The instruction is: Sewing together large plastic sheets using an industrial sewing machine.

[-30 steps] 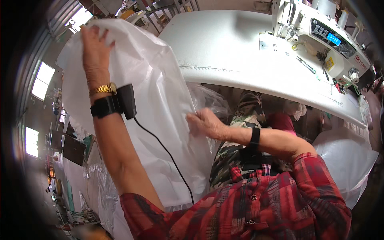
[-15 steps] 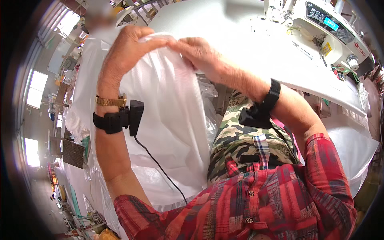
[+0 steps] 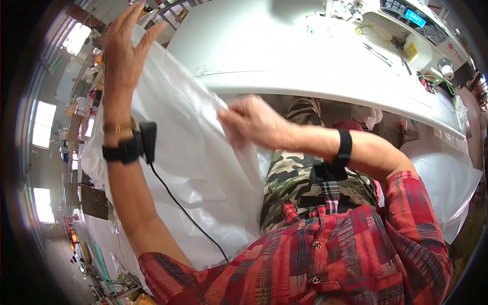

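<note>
A large white translucent plastic sheet (image 3: 178, 152) hangs to my left and drapes down over my lap. At its far upper corner my left hand (image 3: 124, 48) is raised, with fingers stretched and thumb apart; the sheet's corner lies against or just behind it. My right hand (image 3: 254, 122), slightly blurred, is closed on the sheet's right edge, above my camouflage-patterned trousers (image 3: 290, 178). Between the hands that edge runs in a fairly straight slant. The sheet's lower end is partly hidden behind my left arm.
Ahead is a white sewing table (image 3: 244, 56), its front edge close beyond my right hand. A sewing machine (image 3: 422, 46) stands at the far right, with tweezers (image 3: 377, 54) beside it. Another translucent sheet (image 3: 439, 178) hangs at right. A black cable (image 3: 188, 208) trails from my left wrist.
My hands were together at the sheet's top edge. The left has moved up and left and opened; the right has come down toward me, drawing the sheet's edge into a slant.
</note>
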A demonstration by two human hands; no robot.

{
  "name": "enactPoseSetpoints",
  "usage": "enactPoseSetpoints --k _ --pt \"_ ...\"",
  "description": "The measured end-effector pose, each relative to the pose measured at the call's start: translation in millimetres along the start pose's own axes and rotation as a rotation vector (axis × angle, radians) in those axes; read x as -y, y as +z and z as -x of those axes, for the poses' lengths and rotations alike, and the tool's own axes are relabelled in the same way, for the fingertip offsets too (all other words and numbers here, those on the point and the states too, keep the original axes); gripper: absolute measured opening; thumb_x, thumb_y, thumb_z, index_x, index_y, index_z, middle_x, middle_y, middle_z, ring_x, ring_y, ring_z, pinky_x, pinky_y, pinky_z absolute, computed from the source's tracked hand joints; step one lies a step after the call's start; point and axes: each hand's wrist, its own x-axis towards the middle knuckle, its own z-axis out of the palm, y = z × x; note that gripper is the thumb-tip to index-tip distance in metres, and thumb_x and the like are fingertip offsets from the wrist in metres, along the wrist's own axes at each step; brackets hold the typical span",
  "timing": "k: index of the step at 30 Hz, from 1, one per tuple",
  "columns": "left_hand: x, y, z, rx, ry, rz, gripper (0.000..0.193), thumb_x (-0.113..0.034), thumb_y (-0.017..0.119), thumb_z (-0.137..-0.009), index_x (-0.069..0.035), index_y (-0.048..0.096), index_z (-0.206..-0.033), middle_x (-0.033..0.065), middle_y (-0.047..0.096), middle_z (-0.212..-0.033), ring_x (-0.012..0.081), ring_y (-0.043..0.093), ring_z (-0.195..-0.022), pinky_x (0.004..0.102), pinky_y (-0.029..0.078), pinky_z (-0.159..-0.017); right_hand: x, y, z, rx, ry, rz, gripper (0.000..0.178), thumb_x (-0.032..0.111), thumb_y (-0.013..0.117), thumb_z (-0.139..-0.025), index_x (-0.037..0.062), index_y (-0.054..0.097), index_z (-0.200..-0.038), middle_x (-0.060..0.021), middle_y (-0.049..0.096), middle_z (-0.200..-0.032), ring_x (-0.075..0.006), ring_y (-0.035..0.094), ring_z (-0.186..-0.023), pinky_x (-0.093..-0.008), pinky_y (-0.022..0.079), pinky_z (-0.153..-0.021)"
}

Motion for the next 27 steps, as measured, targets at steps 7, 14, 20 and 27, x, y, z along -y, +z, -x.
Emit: enactPoseSetpoints --k 7,14,20,27 --pt "-74.2 -18.2 2.9 0.648 -0.348 0.683 0.035 -0.034 0.077 -0.083 -0.003 0.068 -0.097 0.0069 0.067 -0.080 0.0142 0.051 -0.066 0.0311 0.045 -0.063 68.4 -44.9 -45.5 -0.121 -0.149 0.288 0.035 0.029 0.053 -0.100 -0.0001 0.067 -0.086 0.0019 0.053 -0.063 -0.0056 0.047 -0.058 -0.0269 0.040 -0.052" --pt "-31.8 1.6 -18.0 0.293 0.152 0.282 0.020 -0.023 0.070 -0.088 -0.003 0.068 -0.084 0.0104 0.057 -0.065 0.0212 0.054 -0.058 0.0334 0.043 -0.057 -2.1 -26.6 -1.0 0.093 0.066 -0.125 0.034 0.030 0.052 -0.097 -0.0002 0.061 -0.084 -0.0003 0.057 -0.072 -0.0082 0.053 -0.067 -0.0277 0.046 -0.063" --pt "30.8 1.2 -38.2 0.275 -0.029 -0.104 0.027 -0.033 0.067 -0.089 -0.009 0.072 -0.100 0.0147 0.070 -0.087 0.0330 0.068 -0.081 0.0392 0.054 -0.072 -40.1 0.2 62.9 0.225 0.197 -0.250 0.042 0.038 0.050 -0.102 0.0013 0.059 -0.083 0.0025 0.056 -0.074 -0.0066 0.050 -0.069 -0.0278 0.046 -0.061" --pt "-40.4 24.8 -37.7 0.217 -0.029 0.479 0.049 -0.039 0.072 -0.086 0.000 0.065 -0.116 0.0158 0.068 -0.112 0.0325 0.062 -0.106 0.0385 0.044 -0.101 33.1 -79.2 5.7 -0.032 0.117 0.188 0.040 0.035 0.053 -0.101 -0.0021 0.064 -0.093 -0.0031 0.062 -0.071 -0.0099 0.056 -0.068 -0.0309 0.049 -0.065"
